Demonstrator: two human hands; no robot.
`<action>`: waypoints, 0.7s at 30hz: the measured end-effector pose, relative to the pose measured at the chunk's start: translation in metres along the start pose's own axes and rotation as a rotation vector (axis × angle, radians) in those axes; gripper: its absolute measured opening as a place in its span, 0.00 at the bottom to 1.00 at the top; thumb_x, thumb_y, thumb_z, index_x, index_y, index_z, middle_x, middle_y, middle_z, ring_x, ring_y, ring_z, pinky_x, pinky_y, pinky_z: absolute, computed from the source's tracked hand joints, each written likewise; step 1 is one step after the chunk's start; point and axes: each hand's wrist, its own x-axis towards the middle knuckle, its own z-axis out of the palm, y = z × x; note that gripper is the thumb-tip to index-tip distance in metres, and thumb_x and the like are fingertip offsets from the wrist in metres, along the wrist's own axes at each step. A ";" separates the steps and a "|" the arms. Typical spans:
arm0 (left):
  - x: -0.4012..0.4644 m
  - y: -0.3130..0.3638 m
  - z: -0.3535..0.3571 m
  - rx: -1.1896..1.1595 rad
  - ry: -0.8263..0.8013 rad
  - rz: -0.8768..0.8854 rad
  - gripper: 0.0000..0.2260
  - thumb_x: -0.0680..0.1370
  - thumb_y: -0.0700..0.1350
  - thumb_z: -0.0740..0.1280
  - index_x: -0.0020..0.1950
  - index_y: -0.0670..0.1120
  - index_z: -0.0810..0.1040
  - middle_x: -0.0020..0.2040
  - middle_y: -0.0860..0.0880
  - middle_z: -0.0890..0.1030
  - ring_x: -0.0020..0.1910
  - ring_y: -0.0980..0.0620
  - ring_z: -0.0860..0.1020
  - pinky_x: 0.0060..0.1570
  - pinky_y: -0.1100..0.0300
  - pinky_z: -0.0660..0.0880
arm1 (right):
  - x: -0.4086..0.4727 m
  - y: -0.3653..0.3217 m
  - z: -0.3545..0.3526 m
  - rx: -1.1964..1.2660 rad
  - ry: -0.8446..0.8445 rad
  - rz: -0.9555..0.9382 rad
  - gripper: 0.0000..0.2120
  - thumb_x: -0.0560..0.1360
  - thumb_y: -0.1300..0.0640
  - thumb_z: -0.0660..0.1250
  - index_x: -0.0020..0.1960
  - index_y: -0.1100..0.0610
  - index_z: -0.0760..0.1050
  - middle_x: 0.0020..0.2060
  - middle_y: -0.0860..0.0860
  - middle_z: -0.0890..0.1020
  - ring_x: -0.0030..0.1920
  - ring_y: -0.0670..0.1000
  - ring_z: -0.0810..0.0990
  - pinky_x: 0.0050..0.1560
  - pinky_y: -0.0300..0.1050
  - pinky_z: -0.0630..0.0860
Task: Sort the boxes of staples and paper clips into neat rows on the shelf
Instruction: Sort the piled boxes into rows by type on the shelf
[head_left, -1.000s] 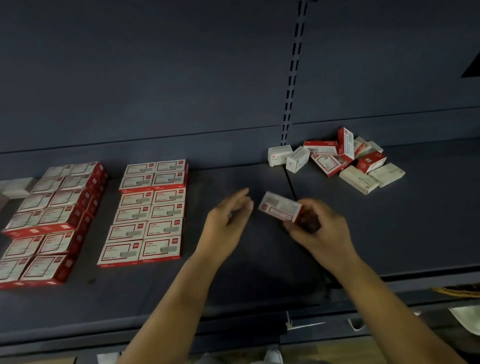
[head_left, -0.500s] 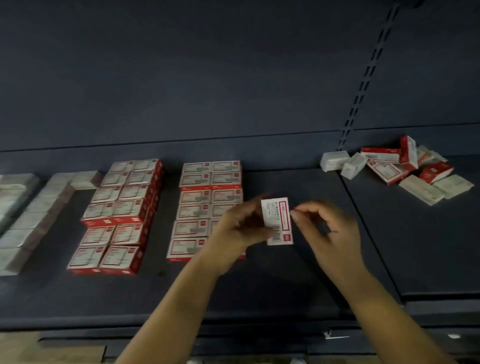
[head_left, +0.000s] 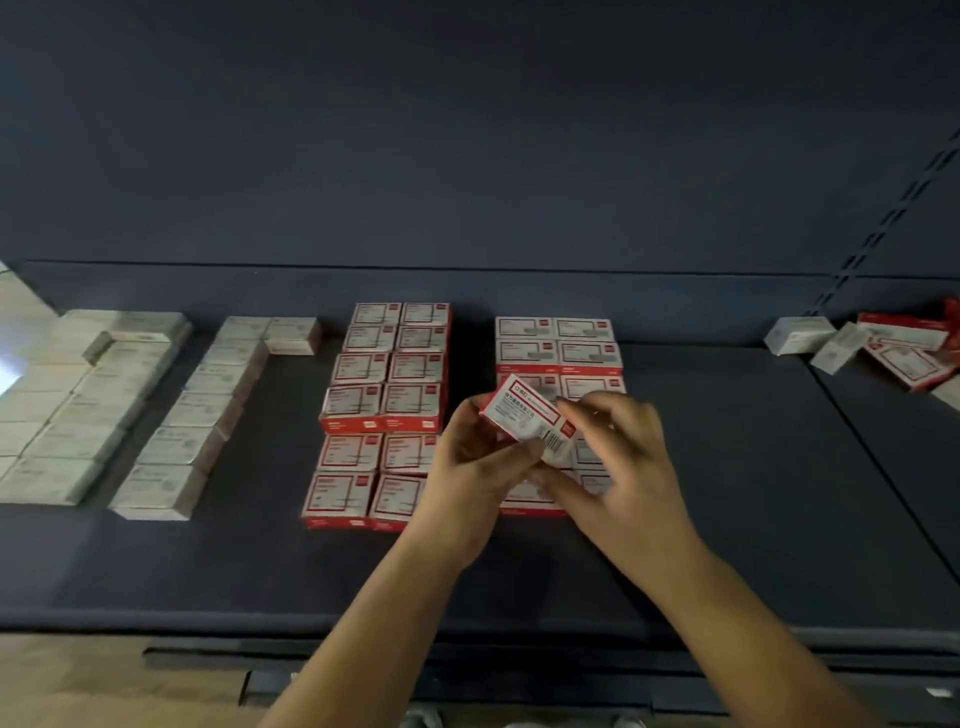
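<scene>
1. There is one view only, from a camera worn on the person's head.
2. It looks forward and down onto the shelf (head_left: 727, 467), square to the back panel (head_left: 467, 156).
3. It sits near: both forearms enter from the near edge, and the hands (head_left: 618, 467) lie mid-frame.
4. Wide angle: box rows (head_left: 384, 405) reach far left, a loose pile (head_left: 883, 348) far right.

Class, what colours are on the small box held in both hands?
White with red edging and a barcode, on the box; shown in the head view.
</scene>
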 end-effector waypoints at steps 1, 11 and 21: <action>-0.001 0.003 -0.006 -0.033 -0.015 -0.007 0.16 0.66 0.32 0.66 0.53 0.40 0.73 0.44 0.43 0.81 0.45 0.45 0.81 0.41 0.57 0.78 | 0.003 -0.005 0.004 -0.015 0.000 -0.002 0.26 0.69 0.45 0.66 0.63 0.56 0.70 0.54 0.50 0.72 0.54 0.50 0.70 0.54 0.43 0.71; -0.010 0.031 -0.046 0.122 -0.091 -0.062 0.12 0.72 0.40 0.69 0.56 0.44 0.78 0.47 0.48 0.83 0.50 0.50 0.80 0.48 0.60 0.76 | 0.006 -0.058 0.026 0.309 -0.133 0.412 0.21 0.65 0.56 0.77 0.53 0.42 0.73 0.53 0.45 0.77 0.54 0.40 0.75 0.54 0.31 0.70; -0.011 0.041 -0.062 0.088 -0.070 -0.183 0.16 0.65 0.37 0.70 0.53 0.41 0.79 0.48 0.44 0.83 0.51 0.48 0.81 0.47 0.59 0.78 | 0.002 -0.068 0.028 0.679 -0.148 0.631 0.19 0.62 0.55 0.71 0.53 0.49 0.77 0.49 0.44 0.83 0.53 0.42 0.79 0.51 0.33 0.74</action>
